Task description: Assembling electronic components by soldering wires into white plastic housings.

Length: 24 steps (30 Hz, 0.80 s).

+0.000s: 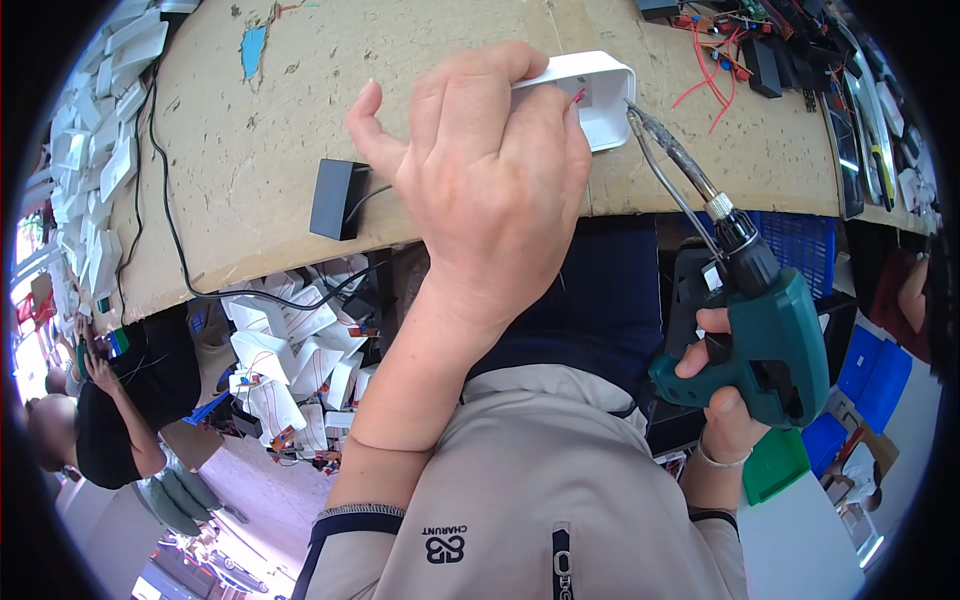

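My left hand [490, 185] is closed around a small open white plastic housing [606, 122] over the bench top, the thumb or a finger reaching into it. A short red wire end [578, 96] shows inside the housing, beside my fingers; what else they pinch is hidden by the hand. My right hand [732, 425] grips a green pistol-shaped soldering gun [788, 335] by its handle. The gun's metal tip and thin feed tube point up and left to the housing's right rim; whether the tip touches it I cannot tell.
A black block [338, 200] with a cable lies near the bench edge. White housings [110, 150] pile up at left, and more wired white housings [285, 370] sit below the bench. Red wires and small electronic parts [712, 65] lie upper right. Another person [120, 420] works at far left.
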Available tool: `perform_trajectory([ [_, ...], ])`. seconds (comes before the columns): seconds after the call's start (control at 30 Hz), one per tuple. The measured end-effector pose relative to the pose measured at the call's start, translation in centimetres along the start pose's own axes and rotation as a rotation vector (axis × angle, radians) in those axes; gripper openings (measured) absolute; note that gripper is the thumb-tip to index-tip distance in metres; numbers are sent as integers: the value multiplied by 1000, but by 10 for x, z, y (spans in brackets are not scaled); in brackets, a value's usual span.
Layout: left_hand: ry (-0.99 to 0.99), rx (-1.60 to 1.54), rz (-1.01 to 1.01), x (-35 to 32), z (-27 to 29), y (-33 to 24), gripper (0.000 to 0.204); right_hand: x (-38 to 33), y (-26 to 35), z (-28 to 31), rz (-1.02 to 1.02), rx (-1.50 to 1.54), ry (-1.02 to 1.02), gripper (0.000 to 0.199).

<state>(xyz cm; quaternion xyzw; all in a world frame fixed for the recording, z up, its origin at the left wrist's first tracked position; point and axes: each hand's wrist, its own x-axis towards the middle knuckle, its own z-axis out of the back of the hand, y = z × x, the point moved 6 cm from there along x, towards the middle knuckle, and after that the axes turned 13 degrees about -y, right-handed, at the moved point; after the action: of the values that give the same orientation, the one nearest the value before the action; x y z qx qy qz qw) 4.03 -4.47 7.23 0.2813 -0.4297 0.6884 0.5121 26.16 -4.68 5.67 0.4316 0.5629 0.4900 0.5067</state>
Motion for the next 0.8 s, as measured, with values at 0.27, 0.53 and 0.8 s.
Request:
perform_trajectory([
  [0.27,-34,-41,-1,0,-5,3,7,6,-2,-2,1,-51,-66,69],
  [0.53,-75,-101,-15,0,-10,4,8,11,-4,-4,23,-52,-21,69],
  [0.8,-56,-81,-19,0,-12,5,7,14,-4,-7,-4,-72,-22,71],
])
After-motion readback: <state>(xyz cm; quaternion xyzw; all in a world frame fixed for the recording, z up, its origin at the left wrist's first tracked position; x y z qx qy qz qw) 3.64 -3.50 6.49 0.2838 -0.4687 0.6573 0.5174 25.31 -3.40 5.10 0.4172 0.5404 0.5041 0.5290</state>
